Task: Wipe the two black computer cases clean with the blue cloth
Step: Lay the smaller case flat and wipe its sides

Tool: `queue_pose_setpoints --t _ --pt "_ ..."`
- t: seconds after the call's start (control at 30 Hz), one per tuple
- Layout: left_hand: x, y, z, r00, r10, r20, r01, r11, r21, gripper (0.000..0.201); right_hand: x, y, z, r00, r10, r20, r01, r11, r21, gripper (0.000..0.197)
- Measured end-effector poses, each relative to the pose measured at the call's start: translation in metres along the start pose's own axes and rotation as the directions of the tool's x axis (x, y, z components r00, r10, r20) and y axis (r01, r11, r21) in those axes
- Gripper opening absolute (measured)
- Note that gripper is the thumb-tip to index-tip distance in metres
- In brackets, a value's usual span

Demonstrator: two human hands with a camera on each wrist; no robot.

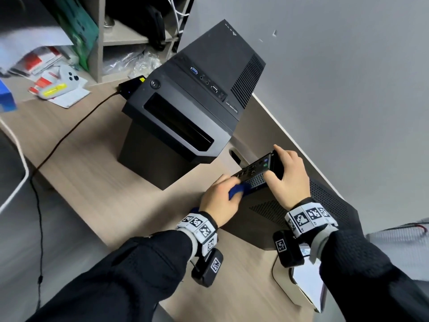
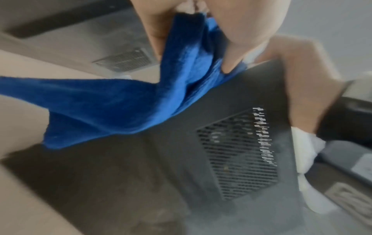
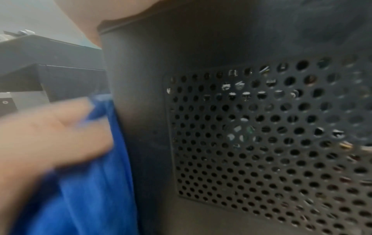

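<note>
The worktop [image 1: 97, 173] carries both cases. The larger black case [image 1: 185, 108] stands at upper centre of the head view, well apart from your hands and untouched at this moment. The smaller black case [image 1: 290, 205] sits at lower right of the head view, with its long axis running from lower right up toward frame centre.

Your right hand [image 1: 287, 175] sits on the far top end of the smaller case; its fingers [image 1: 271, 175] curl over the edge by the port panel and steady the case. Your left hand [image 1: 220, 201] holds the blue cloth [image 2: 120, 101] bunched between thumb and fingers [image 2: 235, 63], and presses it against the case's left side at the top edge. A loose tail of cloth hangs below the hand.

The unwiped side panel, with its vent grille [image 2: 237, 151], lies below and toward you from the left fingers. The left hand is the nearer one, so the next stroke should probably run down along that long axis.
</note>
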State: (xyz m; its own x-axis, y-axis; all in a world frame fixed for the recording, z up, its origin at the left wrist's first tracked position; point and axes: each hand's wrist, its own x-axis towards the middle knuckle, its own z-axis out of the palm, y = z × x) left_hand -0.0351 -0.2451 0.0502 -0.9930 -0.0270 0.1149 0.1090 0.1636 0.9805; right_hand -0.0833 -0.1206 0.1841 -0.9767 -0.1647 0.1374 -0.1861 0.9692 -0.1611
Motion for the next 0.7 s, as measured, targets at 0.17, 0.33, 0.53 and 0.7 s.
queue_pose_setpoints --t 0.17,0.33,0.53,0.7 --pt "-0.026 -0.055 -0.024 0.946 -0.317 -0.073 0.32 0.947 0.038 0.011 -0.008 0.001 -0.004 0.999 -0.037 0.009 0.036 0.995 0.092 0.083" --pt "-0.029 -0.059 -0.034 0.908 -0.378 -0.18 0.365 0.925 -0.101 0.007 -0.03 0.005 -0.009 0.987 -0.162 0.005 0.159 0.971 0.176 0.075" --pt "-0.021 -0.032 -0.019 0.937 -0.333 -0.106 0.308 0.93 -0.201 0.007 -0.02 -0.002 -0.01 0.995 -0.009 0.095 -0.014 0.972 0.234 0.041" --pt "0.004 -0.012 -0.017 0.928 -0.327 -0.18 0.238 0.89 -0.39 0.028 -0.011 -0.004 -0.002 0.991 0.132 0.034 -0.136 0.931 0.338 0.019"
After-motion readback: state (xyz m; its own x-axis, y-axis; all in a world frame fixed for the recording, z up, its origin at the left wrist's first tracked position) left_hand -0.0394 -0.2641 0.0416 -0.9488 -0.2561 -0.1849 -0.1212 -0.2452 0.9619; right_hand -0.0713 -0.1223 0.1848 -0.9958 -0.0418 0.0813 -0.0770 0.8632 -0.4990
